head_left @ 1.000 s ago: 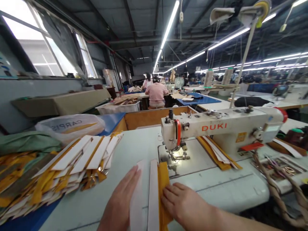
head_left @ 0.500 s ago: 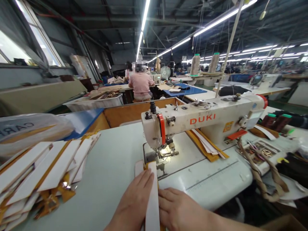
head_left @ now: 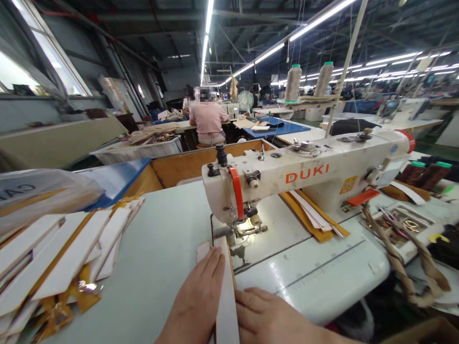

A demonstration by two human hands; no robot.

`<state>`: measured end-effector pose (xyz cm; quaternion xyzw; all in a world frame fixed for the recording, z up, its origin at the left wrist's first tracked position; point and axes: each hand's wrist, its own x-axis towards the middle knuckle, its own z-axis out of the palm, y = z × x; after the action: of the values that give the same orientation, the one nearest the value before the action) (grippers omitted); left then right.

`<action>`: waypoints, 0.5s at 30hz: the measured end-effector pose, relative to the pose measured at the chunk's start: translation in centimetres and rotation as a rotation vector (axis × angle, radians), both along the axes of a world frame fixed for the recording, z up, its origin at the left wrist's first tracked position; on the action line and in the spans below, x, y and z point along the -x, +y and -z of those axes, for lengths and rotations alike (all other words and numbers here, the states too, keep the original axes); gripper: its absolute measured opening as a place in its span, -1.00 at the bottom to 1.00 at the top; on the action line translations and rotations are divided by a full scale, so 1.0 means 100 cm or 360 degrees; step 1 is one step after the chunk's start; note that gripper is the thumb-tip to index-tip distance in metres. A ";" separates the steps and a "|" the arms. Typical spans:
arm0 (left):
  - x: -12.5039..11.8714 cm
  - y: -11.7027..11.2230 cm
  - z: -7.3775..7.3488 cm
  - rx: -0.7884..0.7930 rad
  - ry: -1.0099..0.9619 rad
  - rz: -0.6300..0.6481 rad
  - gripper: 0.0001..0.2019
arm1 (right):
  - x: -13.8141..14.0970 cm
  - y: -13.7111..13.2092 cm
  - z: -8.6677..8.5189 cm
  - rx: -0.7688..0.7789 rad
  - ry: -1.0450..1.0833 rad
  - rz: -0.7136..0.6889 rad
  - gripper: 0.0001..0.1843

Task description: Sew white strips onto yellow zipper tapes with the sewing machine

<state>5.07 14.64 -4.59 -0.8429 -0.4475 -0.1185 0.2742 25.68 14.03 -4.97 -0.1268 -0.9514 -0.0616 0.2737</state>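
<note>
A long white-faced strip with a yellow-brown edge (head_left: 226, 291) lies lengthwise in front of the sewing machine (head_left: 304, 167). Its far end is just short of and left of the lit presser foot (head_left: 248, 226). My left hand (head_left: 199, 294) holds the strip from the left, fingers together and laid over its edge. From the right, my right hand (head_left: 267, 313) grips it lower down, with fingers bent against that side. Both thumbs are hidden. Beyond my left fingertips another pale piece (head_left: 203, 250) pokes out beside the strip.
At left lies a pile of similar strips (head_left: 71, 253), some with metal clasps. More strips (head_left: 315, 217) rest under the machine arm. A parts tray (head_left: 409, 224) and a hanging strap (head_left: 385, 258) are at right. A person in pink (head_left: 208, 119) sits ahead with their back to me.
The view has shifted slightly, with the machine appearing a little larger. The strip's far end sits slightly farther up and left in view. Both hands keep their hold on it.
</note>
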 end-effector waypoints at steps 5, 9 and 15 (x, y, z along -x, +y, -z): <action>-0.002 -0.001 -0.005 -0.0082 -0.0003 0.0061 -0.57 | 0.001 0.001 0.003 -0.0028 0.0114 -0.0010 -0.70; -0.001 0.000 -0.010 -0.0085 0.0061 0.0064 -0.58 | 0.001 0.002 0.004 -0.0014 0.0206 -0.0007 -0.66; 0.004 0.002 0.000 -0.0076 0.0053 0.0053 -0.56 | 0.005 0.003 0.006 -0.0008 0.0251 0.0053 -0.63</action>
<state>4.72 14.82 -4.59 -0.8454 -0.4258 -0.1195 0.2996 25.22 14.31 -5.61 -0.1464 -0.9245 -0.0584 0.3471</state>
